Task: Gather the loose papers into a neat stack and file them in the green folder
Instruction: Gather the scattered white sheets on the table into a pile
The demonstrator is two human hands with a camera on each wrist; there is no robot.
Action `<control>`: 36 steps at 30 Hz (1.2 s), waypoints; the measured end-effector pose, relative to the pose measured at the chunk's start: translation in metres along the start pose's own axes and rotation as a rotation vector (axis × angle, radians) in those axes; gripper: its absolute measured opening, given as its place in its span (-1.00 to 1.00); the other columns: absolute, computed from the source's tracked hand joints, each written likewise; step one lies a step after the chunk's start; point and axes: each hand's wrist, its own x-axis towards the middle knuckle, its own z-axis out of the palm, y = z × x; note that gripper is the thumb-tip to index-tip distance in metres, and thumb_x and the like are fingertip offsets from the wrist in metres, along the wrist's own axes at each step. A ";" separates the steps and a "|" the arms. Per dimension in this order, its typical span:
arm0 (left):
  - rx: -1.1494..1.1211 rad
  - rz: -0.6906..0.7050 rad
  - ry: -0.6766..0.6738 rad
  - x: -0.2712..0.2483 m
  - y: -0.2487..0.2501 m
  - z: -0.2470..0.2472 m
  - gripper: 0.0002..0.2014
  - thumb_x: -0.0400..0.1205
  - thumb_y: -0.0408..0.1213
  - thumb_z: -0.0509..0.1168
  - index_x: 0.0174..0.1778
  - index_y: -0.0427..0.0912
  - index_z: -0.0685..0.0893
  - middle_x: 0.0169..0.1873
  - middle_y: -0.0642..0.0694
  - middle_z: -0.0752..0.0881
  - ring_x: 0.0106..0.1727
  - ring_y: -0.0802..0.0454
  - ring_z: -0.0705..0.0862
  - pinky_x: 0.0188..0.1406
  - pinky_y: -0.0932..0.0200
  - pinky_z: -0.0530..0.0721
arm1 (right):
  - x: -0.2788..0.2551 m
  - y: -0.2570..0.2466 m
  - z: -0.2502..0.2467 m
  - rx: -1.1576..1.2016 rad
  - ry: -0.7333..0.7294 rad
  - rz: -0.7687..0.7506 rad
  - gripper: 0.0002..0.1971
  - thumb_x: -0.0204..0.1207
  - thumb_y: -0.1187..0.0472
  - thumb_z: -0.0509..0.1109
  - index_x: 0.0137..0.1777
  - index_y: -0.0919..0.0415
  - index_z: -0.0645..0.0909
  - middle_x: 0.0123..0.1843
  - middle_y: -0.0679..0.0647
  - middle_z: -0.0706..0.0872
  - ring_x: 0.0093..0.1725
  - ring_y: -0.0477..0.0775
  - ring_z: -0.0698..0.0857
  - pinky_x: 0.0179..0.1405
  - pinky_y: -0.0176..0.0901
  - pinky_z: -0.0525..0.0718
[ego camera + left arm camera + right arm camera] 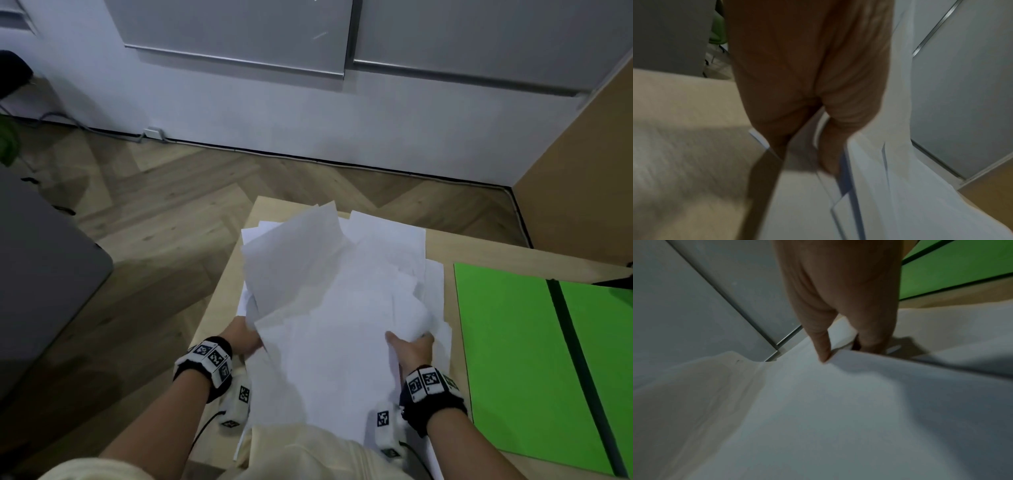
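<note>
A loose heap of white papers covers the middle of the light wooden table; some sheets lift off it at the far left. My left hand grips the heap's left edge, thumb over the sheets and fingers under them. My right hand pinches the right edge, its thumb on top of the papers and the fingers tucked beneath. The green folder lies open and flat on the table to the right of the heap, a dark spine down its middle; a corner of the folder shows in the right wrist view.
The table's left edge drops to a herringbone wood floor. A grey surface stands at the left. A white wall with grey panels is beyond, and a tan board rises at the right.
</note>
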 end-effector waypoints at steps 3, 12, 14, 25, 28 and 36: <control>-0.206 0.018 -0.111 0.003 -0.008 -0.008 -0.58 0.36 -0.15 0.54 0.06 -0.30 0.74 -0.03 -0.23 0.80 0.00 -0.20 0.77 -0.06 0.01 0.75 | 0.001 0.004 -0.001 -0.078 -0.130 -0.104 -0.60 0.49 0.34 0.43 0.32 0.39 0.55 0.28 0.35 0.70 0.14 0.26 0.67 0.24 0.05 0.61; -0.413 -0.043 0.080 -0.001 0.016 0.011 -0.41 0.46 -0.09 0.53 0.30 -0.40 0.62 0.15 -0.28 0.74 -0.01 -0.19 0.73 -0.05 0.07 0.69 | -0.013 -0.015 0.013 -0.256 -0.271 -0.341 -0.58 0.53 0.14 0.44 0.32 0.34 0.58 0.18 0.19 0.74 0.26 0.23 0.69 0.19 -0.10 0.58; -0.355 -0.054 0.129 -0.008 0.017 0.020 -0.54 0.46 -0.37 0.54 0.23 -0.49 0.65 0.06 -0.37 0.75 -0.18 -0.15 0.70 -0.29 0.16 0.65 | -0.017 -0.016 0.026 -0.176 -0.314 -0.249 -0.46 0.48 0.08 0.48 0.41 0.28 0.47 0.22 0.14 0.66 0.28 0.15 0.64 0.29 -0.07 0.58; -0.533 -0.052 0.153 -0.015 0.019 0.020 -0.55 0.54 -0.55 0.39 0.35 -0.58 0.53 0.01 -0.31 0.65 -0.15 -0.14 0.64 -0.13 0.12 0.58 | 0.008 0.008 -0.031 -0.422 0.131 -0.166 -0.50 0.49 0.41 0.34 0.45 0.45 0.41 0.38 0.41 0.59 0.34 0.40 0.61 0.30 0.12 0.61; -0.543 -0.028 0.155 -0.012 0.018 0.024 -0.56 0.53 -0.49 0.43 0.32 -0.55 0.57 0.10 -0.31 0.70 -0.04 -0.18 0.66 -0.04 0.08 0.62 | -0.001 0.010 -0.020 -0.422 -0.017 -0.295 -0.68 0.57 0.40 0.25 0.29 0.49 0.57 0.20 0.42 0.72 0.19 0.37 0.69 0.07 -0.06 0.62; -0.664 0.023 0.344 -0.006 0.007 0.010 -0.46 0.50 -0.08 0.49 0.27 -0.39 0.64 0.04 -0.28 0.75 0.02 -0.27 0.74 0.02 -0.09 0.72 | 0.012 0.006 -0.032 -0.337 0.121 -0.263 -0.55 0.48 0.23 0.47 0.29 0.48 0.57 0.27 0.39 0.66 0.25 0.38 0.66 0.22 0.06 0.59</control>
